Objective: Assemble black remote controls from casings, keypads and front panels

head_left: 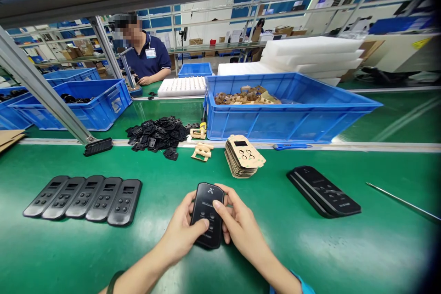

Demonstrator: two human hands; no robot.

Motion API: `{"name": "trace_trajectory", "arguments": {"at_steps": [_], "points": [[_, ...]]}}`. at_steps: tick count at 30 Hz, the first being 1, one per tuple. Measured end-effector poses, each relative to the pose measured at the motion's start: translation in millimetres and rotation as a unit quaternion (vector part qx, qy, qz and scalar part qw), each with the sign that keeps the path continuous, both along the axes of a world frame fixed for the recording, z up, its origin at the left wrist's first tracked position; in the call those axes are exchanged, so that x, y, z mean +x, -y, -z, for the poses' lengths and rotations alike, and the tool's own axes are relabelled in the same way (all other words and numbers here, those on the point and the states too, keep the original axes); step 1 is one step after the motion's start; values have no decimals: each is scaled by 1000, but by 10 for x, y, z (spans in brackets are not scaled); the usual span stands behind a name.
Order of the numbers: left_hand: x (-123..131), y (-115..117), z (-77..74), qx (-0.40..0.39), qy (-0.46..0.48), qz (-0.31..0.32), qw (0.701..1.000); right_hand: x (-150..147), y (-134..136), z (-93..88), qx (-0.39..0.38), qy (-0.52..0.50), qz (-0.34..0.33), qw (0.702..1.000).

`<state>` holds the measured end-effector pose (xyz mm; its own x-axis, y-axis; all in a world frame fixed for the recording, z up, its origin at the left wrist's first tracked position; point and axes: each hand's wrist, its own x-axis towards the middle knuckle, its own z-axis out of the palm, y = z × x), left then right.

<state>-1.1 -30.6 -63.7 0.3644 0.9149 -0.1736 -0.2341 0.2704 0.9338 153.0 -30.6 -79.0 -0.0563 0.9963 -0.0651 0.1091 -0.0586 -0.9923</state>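
A black remote-control housing (207,206) with small round buttons is held upright between both hands, just above the green bench. My left hand (184,220) grips its left edge, the thumb lying over the lower buttons. On the right edge, my right hand (237,216) curls its fingers behind, its thumb pressing on the upper front. A row of several similar black housings (124,202) lies to the left. Further right are stacked black panels (324,191). Beyond my hands stands a stack of tan adhesive-backed sheets (245,152) with cut-outs.
A heap of small black pieces (156,134) lies at the back left, near a large blue bin (268,121) holding tan scraps. A thin metal rod (403,200) rests at right, a blue cutter (292,146) along the bench seam. A co-worker (151,57) sits across the bench.
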Motion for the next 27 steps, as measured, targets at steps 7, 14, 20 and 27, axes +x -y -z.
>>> {"name": "trace_trajectory", "arguments": {"at_steps": [7,14,20,27], "points": [[119,53,-32,0,41,55,998,-2,-31,2,3,-49,46,998],[84,120,140,100,-72,28,992,-72,31,38,99,9,42,994],[-15,174,446,299,-185,90,932,293,13,-423,184,246,4,952],[-93,31,249,253,-207,31,945,1718,-202,-507,60,591,209,777]]}}
